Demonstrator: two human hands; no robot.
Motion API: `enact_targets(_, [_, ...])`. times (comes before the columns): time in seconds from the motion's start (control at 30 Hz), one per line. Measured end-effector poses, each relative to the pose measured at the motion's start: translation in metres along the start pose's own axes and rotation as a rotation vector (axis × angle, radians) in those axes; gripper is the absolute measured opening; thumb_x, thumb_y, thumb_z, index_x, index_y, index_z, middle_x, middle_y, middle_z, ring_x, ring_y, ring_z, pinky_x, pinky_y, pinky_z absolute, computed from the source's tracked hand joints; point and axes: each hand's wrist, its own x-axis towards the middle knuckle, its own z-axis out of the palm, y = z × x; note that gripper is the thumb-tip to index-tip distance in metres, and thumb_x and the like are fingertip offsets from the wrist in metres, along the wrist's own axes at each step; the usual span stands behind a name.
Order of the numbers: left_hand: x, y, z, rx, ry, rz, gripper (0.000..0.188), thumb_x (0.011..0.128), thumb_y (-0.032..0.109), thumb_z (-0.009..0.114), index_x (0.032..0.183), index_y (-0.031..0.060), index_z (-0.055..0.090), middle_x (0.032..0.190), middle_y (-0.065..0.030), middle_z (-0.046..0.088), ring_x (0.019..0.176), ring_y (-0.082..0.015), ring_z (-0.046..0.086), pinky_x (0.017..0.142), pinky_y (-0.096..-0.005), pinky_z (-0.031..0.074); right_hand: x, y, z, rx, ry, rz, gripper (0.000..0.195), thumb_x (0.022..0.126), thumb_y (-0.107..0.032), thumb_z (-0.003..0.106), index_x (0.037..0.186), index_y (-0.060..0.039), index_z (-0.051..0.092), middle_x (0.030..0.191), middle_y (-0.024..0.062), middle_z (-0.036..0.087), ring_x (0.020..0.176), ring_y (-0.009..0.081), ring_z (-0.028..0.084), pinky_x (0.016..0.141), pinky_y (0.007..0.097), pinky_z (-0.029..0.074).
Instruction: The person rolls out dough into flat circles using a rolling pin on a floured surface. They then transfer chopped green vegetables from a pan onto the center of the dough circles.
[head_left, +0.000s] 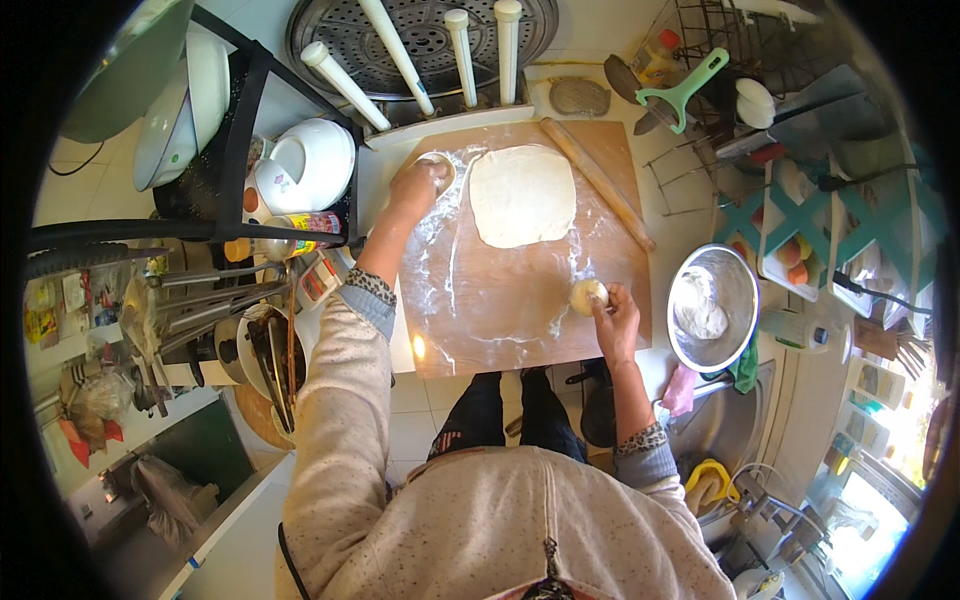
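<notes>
My left hand (417, 186) reaches over a small bowl (448, 174) at the board's far left corner. Its fingers are down inside the rim, so what they grasp is hidden. With my right hand (619, 321) I hold a round ball of dough (589, 298) by its side, low over the right front part of the wooden board (510, 307). Between the hands and farther back lies a flat, roughly square sheet of dough (523, 196). White flour streaks the wood around it. A wooden rolling pin (598, 184) rests diagonally along the board's right side.
Right of the board stands a steel bowl (712, 307) with more dough (701, 311) inside. A black rack (244, 150) with stacked white bowls (315, 165) borders the left. Behind are white pipes (465, 60) and a perforated steamer plate (424, 37). A sink (731, 420) lies at right front.
</notes>
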Motion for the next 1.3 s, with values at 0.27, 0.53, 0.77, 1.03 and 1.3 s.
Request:
enact_targets(0.27, [-0.045,0.056,-0.026,-0.441,0.061,-0.170,0.018,0.089,-0.003,0.066,0.106,0.0012,0.072,0.096,-0.0166,0.074,0.092,-0.0240,0.073,0.076,-0.0337,0.054,-0.010,0.026,-0.013,0.023,0.050,0.028,0.022,0.090,-0.005,0.075,0.107,0.0044,0.065,0.090,0.0085,0.071,0.077,0.0118,0.060,0.072,0.0281,0.050])
enact_targets(0.53, [-0.181,0.074,0.057,-0.066,0.112,-0.005,0.059,0.096,0.016,0.069,0.150,-0.0001,0.049,0.153,-0.0285,0.049,0.140,-0.0372,0.051,0.120,-0.0486,0.039,-0.012,0.001,-0.011,0.054,0.007,0.070,0.020,0.093,-0.004,0.073,0.109,0.0038,0.065,0.093,0.0067,0.071,0.082,0.0107,0.060,0.076,0.0260,0.049])
enact_targets(0.77, [-0.217,0.167,0.103,0.082,-0.276,0.219,0.064,0.109,0.039,0.046,0.164,0.0123,0.029,0.173,-0.0123,0.020,0.160,-0.0337,0.012,0.131,-0.0532,0.004,-0.011,0.005,-0.004,0.114,0.035,0.037,0.020,0.094,-0.004,0.073,0.110,0.0025,0.063,0.097,0.0053,0.070,0.083,0.0099,0.059,0.076,0.0252,0.048])
enact_targets(1.03, [-0.247,0.129,0.097,0.203,-0.329,0.225,0.072,0.105,0.037,0.054,0.167,0.0190,0.023,0.174,-0.0081,0.019,0.161,-0.0343,0.013,0.130,-0.0566,0.003,-0.015,-0.001,-0.006,0.109,0.083,-0.015,0.017,0.095,-0.004,0.074,0.106,0.0004,0.062,0.092,0.0027,0.069,0.079,0.0069,0.058,0.074,0.0233,0.046])
enact_targets(1.3, [-0.226,0.198,0.125,-0.097,-0.511,0.294,0.068,0.101,0.031,0.059,0.162,0.0131,0.036,0.170,-0.0117,0.029,0.159,-0.0354,0.019,0.130,-0.0550,0.009,-0.011,-0.004,-0.006,0.123,0.069,-0.043,0.020,0.095,-0.001,0.069,0.112,0.0043,0.062,0.098,0.0082,0.071,0.085,0.0123,0.061,0.079,0.0269,0.049])
